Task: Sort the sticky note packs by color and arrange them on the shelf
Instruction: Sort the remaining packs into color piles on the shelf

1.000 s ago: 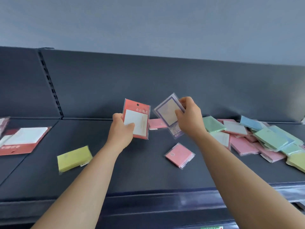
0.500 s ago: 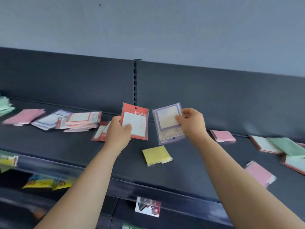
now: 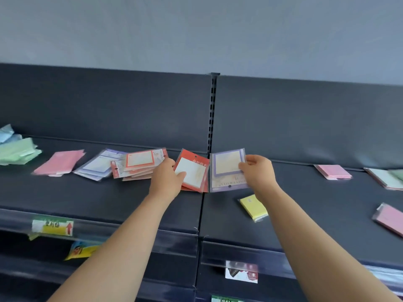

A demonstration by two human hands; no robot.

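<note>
Step in hand: delivery to the sorted piles, two packs at once. Left hand (image 3: 166,178) holds a red pack (image 3: 194,171), grip curled round its lower left edge with the thumb on the front. Right hand (image 3: 258,174) holds a purple pack (image 3: 226,168), grip pinching its right edge between thumb and fingers. Both packs are tilted up off the shelf (image 3: 109,199), side by side, toward its back edge where two sections meet.

Sorted piles run toward the shelf's left edge:
- red pile (image 3: 139,163), just beside the left hand
- purple pile (image 3: 98,165), next along and touching the red one
- pink pile (image 3: 58,162)
- green pile (image 3: 17,150), at the far left edge

Loose and unsorted: a yellow pack (image 3: 253,207) near the front edge under the right forearm, and a pink pack (image 3: 332,171) at the back toward the right edge.

Next move, by judgement: lay the red pack flat on the red pile, a short reach. The purple pack has to go past the red pile to the purple one, so the right arm likely crosses over or waits for the left to clear. Packs look slick in their plastic sleeves and the piles are fanned, so a careless drop could slide them.
</note>
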